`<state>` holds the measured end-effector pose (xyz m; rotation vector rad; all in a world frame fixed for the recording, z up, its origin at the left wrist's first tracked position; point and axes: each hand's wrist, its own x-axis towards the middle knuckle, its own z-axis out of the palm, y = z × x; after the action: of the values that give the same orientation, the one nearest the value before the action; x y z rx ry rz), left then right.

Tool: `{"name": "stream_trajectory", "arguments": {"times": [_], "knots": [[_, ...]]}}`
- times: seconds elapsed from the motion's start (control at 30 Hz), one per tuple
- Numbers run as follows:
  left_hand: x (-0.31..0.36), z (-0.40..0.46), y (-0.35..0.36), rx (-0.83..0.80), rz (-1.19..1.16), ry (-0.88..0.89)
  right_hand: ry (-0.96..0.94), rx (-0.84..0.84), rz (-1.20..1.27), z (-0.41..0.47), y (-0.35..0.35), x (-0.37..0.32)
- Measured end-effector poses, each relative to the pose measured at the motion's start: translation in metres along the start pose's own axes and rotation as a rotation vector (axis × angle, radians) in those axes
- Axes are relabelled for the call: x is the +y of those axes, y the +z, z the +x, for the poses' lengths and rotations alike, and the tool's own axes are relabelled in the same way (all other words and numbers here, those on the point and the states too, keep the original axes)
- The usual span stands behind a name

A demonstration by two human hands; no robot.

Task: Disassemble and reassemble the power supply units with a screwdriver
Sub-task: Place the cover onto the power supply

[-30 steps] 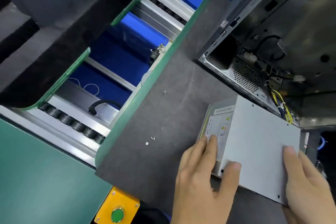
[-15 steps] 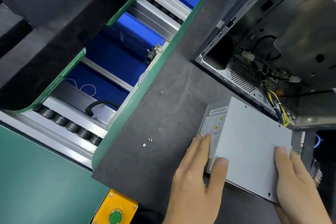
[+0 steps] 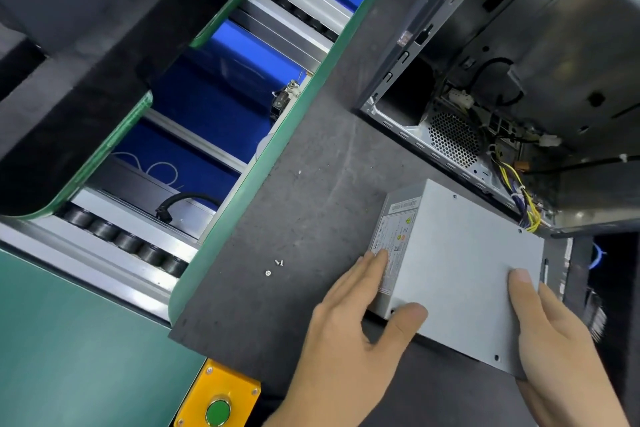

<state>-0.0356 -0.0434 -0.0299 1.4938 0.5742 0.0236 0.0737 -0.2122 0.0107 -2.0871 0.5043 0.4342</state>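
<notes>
A grey metal power supply unit [image 3: 460, 263] lies on the dark mat, its labelled side facing left. My left hand [image 3: 349, 340] holds its near left corner, fingers along the labelled side and thumb on the top face. My right hand [image 3: 550, 336] grips its near right edge, thumb on top and fingers down the side. Yellow and black wires [image 3: 523, 198] run from the unit's far end into the open computer case [image 3: 450, 135]. Two loose screws [image 3: 273, 268] lie on the mat to the left. No screwdriver is in view.
The dark grey mat [image 3: 304, 211] has a green border, with a roller conveyor [image 3: 128, 243] and blue frame to its left. A yellow box with a green button [image 3: 218, 406] sits at the near edge. A third small screw [image 3: 299, 172] lies farther up the mat.
The view has shifted slightly; the power supply unit and both hands sit a little higher and more to the left in the frame. Both grips look unchanged.
</notes>
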Motion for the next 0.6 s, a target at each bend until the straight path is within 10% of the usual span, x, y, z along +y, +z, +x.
{"name": "stream_trajectory", "arguments": {"times": [0.6], "knots": [[0.018, 0.014, -0.023, -0.141, 0.210, -0.039, -0.032, -0.251, 0.182, 0.005, -0.012, 0.007]]}}
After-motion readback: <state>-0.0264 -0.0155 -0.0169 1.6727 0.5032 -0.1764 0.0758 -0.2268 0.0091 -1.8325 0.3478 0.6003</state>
